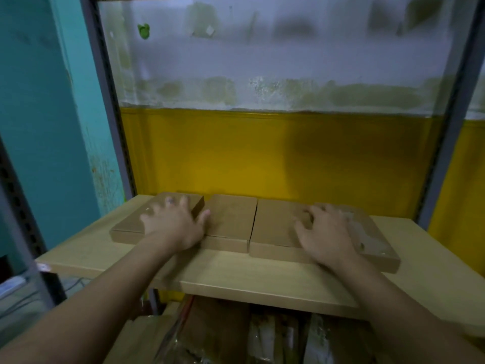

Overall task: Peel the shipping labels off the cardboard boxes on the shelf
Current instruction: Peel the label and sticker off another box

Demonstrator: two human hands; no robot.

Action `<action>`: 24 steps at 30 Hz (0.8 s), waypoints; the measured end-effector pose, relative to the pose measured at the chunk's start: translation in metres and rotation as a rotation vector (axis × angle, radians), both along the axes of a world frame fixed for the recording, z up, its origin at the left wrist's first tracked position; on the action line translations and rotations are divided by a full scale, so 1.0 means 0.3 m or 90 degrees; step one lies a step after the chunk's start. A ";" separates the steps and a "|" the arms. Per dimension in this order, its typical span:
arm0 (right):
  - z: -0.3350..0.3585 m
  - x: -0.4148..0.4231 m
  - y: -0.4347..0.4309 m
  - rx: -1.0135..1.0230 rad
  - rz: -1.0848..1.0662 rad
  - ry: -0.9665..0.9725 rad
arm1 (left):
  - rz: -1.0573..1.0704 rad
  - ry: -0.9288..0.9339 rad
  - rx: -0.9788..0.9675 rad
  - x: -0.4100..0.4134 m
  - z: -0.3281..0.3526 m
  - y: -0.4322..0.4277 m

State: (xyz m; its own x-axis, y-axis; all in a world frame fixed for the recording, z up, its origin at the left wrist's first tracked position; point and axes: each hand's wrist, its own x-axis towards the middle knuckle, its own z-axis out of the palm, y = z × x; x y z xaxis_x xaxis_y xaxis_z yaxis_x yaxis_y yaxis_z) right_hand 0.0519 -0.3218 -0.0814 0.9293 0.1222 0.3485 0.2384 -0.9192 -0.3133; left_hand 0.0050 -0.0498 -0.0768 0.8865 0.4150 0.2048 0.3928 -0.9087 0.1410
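Observation:
Three flat cardboard boxes lie side by side on a pale wooden shelf. My left hand rests flat with spread fingers on the left box, its thumb reaching toward the middle box. On the right box lies my right hand, fingers bent, fingertips touching the lid. A glossy strip of tape or label shows on the right box beside that hand. The image is blurred, so no label edges are clear.
Grey metal uprights frame the shelf on both sides. A yellow and white wall stands behind. Below the shelf sit cardboard and plastic-wrapped packages. A teal wall is at the left.

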 end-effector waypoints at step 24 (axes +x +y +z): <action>-0.071 -0.021 -0.076 -0.154 -0.035 0.086 | -0.060 0.052 -0.019 -0.047 -0.122 0.033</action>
State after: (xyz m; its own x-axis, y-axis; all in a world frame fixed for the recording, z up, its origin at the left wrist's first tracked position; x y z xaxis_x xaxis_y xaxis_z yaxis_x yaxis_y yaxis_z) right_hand 0.0457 -0.3446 -0.1027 0.9728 0.1348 0.1882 0.1569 -0.9817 -0.1080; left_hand -0.0093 -0.0400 -0.1134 0.9352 0.3333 0.1199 0.3165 -0.9383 0.1394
